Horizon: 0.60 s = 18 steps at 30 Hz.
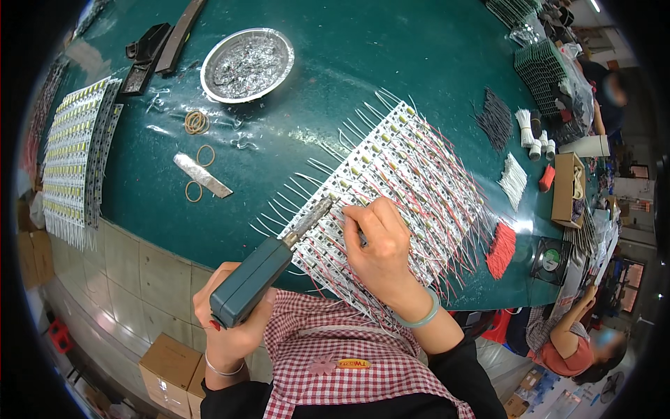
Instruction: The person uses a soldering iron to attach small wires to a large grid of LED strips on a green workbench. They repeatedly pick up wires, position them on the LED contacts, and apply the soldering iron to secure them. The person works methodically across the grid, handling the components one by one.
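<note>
My left hand (241, 336) is wrapped round a dark green soldering gun (252, 281), its metal barrel angled up and right. The barrel's tip lies over a white panel of small circuit boards (357, 170). Thin white wires stick out along the panel's upper left side, and red and white wires cover its right part. Beside the tip, my right hand (380, 241) hangs over the panel with thumb and fingertips pinched together. What the pinch holds is too small to make out.
A metal bowl (208, 78) of silvery scraps stands at the far side, near rubber bands (197, 122) and a flat metal strip (202, 175). Stacked board panels (73, 157) stand at left. Red (501, 251), white (514, 183) and black wire bundles (494, 119) lie right. Two people are farther right.
</note>
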Tool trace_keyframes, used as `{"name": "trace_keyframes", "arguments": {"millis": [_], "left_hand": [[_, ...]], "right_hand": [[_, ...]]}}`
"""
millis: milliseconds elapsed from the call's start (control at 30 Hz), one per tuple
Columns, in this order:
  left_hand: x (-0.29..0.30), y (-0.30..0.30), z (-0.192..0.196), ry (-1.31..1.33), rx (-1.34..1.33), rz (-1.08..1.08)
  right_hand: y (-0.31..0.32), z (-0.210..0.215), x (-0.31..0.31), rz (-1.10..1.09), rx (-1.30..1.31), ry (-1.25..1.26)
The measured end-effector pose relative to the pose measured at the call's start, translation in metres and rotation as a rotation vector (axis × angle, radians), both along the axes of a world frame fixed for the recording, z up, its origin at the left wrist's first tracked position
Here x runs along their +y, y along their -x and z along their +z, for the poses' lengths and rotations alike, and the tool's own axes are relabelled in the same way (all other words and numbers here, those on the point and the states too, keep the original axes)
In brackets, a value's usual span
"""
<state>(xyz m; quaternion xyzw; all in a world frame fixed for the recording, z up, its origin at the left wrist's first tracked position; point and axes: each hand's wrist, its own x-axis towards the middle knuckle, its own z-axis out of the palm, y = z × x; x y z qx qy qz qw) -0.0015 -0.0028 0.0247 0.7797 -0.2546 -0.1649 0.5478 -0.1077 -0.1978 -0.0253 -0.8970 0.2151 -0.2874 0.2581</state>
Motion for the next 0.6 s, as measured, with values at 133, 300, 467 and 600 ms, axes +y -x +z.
{"name": "trace_keyframes", "arguments": {"millis": [133,300,467,600], "left_hand": [[0.001,-0.001,0.0,-0.007,-0.003,-0.003],[0.013,0.011,-0.014,0.045,0.093,0.158],[0.02,0.004,-0.02,0.0,0.244,0.205],[0.017,-0.001,-0.027,0.076,0.095,0.202]], "right_hand": [[-0.002,0.002,0.002,0.002,-0.003,-0.011],[0.004,0.009,-0.001,-0.028,0.014,-0.033],[0.031,0.03,-0.016,-0.038,0.028,-0.118],[0.074,0.055,-0.063,-0.202,0.005,-0.114]]}}
